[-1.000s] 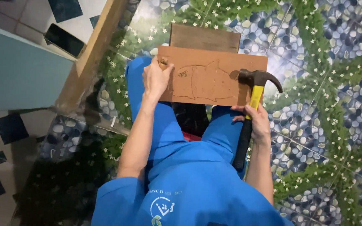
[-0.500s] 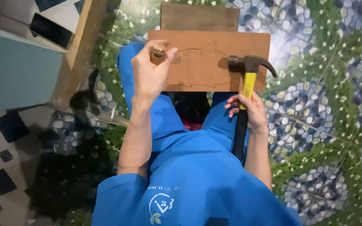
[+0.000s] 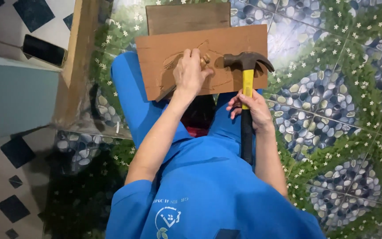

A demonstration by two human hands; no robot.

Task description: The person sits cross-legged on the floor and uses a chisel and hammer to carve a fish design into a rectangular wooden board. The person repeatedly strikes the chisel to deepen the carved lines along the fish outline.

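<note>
A brown wooden board [image 3: 239, 44] with a carved outline rests across my blue-trousered knees. My left hand [image 3: 190, 73] is closed around a chisel [image 3: 205, 59] whose wooden end shows by my thumb, the tool set against the middle of the board. My right hand [image 3: 249, 107] grips the yellow and black handle of a claw hammer [image 3: 247, 62]. The hammer's dark head sits just right of the chisel's end, over the board.
A second, darker board [image 3: 186, 17] lies on the floor beyond the carved one. A wooden beam [image 3: 78, 53] runs along the left, with a dark phone [image 3: 44, 50] on white and black tiles past it. The floor has a pebble and leaf pattern.
My left hand has moved from the board's left edge to its middle with the chisel. The hammer head has come in close to the chisel's end.
</note>
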